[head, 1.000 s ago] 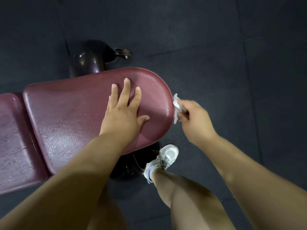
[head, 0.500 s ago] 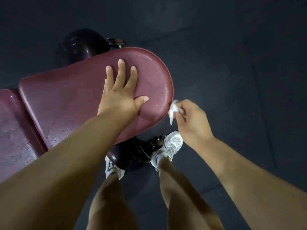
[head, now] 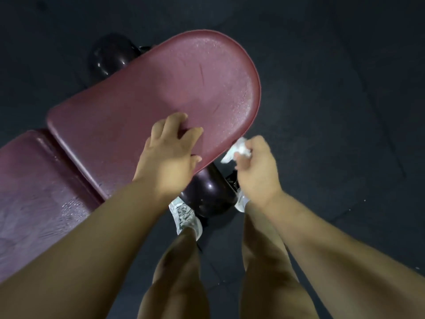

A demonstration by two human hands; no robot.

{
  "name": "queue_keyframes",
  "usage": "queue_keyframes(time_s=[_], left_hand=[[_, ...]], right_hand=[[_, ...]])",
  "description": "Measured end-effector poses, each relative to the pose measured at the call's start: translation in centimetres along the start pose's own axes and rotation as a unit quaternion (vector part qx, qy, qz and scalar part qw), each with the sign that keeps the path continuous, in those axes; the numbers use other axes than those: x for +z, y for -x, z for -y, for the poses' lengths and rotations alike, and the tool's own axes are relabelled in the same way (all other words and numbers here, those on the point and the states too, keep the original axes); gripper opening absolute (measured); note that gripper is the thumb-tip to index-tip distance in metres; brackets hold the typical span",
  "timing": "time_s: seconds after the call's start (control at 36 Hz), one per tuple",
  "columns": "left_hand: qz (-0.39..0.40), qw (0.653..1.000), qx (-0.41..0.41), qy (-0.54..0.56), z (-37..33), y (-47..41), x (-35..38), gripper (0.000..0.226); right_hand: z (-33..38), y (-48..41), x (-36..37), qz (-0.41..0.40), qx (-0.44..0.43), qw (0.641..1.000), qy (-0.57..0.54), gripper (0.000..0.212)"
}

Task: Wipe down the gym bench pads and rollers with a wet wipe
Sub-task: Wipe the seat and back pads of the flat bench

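Two grips: left hand (head: 167,157) rests loose-fingered on the bench pad (head: 195,84), right hand (head: 255,166) pinches the wet wipe (head: 239,149) by its rim. Best dragged along the rim, firm pressure

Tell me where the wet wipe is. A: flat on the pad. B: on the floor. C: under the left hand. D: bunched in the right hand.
D: the right hand pinches the crumpled wet wipe beside the pad; the left hand touches only the pad.
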State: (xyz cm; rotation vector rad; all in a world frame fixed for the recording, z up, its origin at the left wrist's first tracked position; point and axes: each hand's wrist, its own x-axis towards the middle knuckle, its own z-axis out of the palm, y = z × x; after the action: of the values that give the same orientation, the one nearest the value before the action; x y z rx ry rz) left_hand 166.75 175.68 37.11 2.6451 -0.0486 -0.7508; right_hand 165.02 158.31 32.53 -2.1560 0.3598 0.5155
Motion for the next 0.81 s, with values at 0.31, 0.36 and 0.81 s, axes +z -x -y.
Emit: queue_keyframes(time_s=[0.31,0.36,0.81], left_hand=[[0.113,0.986,0.082,-0.094,2.9,1.5,0.4,0.069],[0.105,0.987,0.082,-0.092,2.9,1.7,0.8,0.069],[-0.056,0.997,0.039,-0.029,5.1,4.5,2.0,0.050]], right_hand=[[0.8,-3.3,0.3,-0.161,0.096,0.981,-0.059,0.024],[0.5,-3.4,0.8,-0.170,0.084,0.981,-0.047,0.033],[-0.2,-0.3,2.5,-0.191,0.018,0.981,-0.038,0.031]])
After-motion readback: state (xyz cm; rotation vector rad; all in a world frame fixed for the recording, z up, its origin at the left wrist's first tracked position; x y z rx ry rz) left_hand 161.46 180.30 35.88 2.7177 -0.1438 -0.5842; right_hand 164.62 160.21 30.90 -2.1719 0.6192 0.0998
